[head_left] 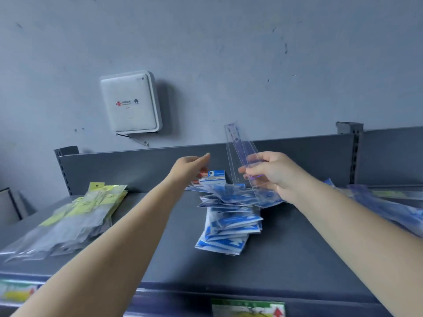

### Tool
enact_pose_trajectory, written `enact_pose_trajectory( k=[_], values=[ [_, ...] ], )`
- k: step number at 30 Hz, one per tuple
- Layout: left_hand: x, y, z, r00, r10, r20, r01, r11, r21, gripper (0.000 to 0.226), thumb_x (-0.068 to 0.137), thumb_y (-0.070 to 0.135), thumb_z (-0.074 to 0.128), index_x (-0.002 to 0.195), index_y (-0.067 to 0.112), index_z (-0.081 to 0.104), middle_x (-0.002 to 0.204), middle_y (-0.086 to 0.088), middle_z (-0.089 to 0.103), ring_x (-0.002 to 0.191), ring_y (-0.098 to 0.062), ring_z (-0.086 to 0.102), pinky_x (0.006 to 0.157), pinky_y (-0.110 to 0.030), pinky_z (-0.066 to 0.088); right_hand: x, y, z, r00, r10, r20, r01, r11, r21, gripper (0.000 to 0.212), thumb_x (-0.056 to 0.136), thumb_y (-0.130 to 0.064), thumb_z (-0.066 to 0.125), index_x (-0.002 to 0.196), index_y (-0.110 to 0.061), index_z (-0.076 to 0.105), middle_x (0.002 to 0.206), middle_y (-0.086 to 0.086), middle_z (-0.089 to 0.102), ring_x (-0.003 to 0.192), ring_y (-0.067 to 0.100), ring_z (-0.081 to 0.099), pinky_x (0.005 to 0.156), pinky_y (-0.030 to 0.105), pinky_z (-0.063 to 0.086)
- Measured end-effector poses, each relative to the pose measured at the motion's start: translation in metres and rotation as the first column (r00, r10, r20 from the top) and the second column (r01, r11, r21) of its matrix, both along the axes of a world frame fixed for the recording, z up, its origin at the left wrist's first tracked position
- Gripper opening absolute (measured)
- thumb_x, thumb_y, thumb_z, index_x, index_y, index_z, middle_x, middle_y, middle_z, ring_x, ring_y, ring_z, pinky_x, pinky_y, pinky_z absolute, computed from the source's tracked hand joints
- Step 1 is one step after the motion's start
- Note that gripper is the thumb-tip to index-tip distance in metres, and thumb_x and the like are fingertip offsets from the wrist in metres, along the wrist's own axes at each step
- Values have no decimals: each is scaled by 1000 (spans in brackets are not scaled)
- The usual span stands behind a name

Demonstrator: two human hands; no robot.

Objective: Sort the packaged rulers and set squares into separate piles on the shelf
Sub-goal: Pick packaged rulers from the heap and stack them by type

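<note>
My right hand grips a clear packaged ruler, held upright and tilted above the grey shelf. Under it a messy pile of blue and white packets runs from the shelf's back toward the front. My left hand reaches out over the far end of that pile, fingers straight, above a packet with a red and white header; I cannot tell if it touches it. A pile of clear packets with yellow headers lies at the left. Blurred blue packets lie at the right edge.
The shelf has a grey back panel with slotted uprights at both ends. A white box hangs on the wall above. Price labels line the shelf's front lip.
</note>
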State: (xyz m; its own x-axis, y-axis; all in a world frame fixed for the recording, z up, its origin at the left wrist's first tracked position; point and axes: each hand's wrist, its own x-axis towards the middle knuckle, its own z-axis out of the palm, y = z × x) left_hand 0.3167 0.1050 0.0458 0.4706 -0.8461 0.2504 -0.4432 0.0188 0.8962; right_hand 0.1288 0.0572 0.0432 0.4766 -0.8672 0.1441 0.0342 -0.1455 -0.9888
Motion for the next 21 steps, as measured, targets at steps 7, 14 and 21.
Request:
enact_pose_trajectory(
  k=[7, 14, 21],
  values=[
    [45, 38, 0, 963, -250, -104, 244, 968, -66, 11, 86, 9, 63, 78, 17, 62, 57, 9, 65, 46, -4, 52, 41, -12, 29, 87, 31, 1, 998, -55, -9, 54, 996, -66, 21, 81, 4, 65, 91, -14, 59, 74, 2, 59, 61, 16, 54, 61, 24, 45],
    [146, 88, -7, 983, -112, -145, 100, 991, -89, 13, 87, 11, 64, 75, 17, 61, 60, 8, 65, 45, -6, 52, 47, -20, 29, 168, 65, 3, 998, -34, 60, 34, 999, 0, 16, 84, 1, 63, 93, -13, 59, 71, 5, 60, 64, 16, 57, 60, 23, 44],
    [238, 142, -15, 993, 51, -109, -53, 999, -9, 7, 87, 17, 65, 82, 13, 68, 66, 2, 65, 47, -9, 49, 51, -22, 32, 253, 101, -3, 996, 57, 64, -57, 998, 2, 15, 86, -9, 65, 99, -13, 57, 73, 3, 63, 55, 14, 60, 65, 26, 52]
  ],
)
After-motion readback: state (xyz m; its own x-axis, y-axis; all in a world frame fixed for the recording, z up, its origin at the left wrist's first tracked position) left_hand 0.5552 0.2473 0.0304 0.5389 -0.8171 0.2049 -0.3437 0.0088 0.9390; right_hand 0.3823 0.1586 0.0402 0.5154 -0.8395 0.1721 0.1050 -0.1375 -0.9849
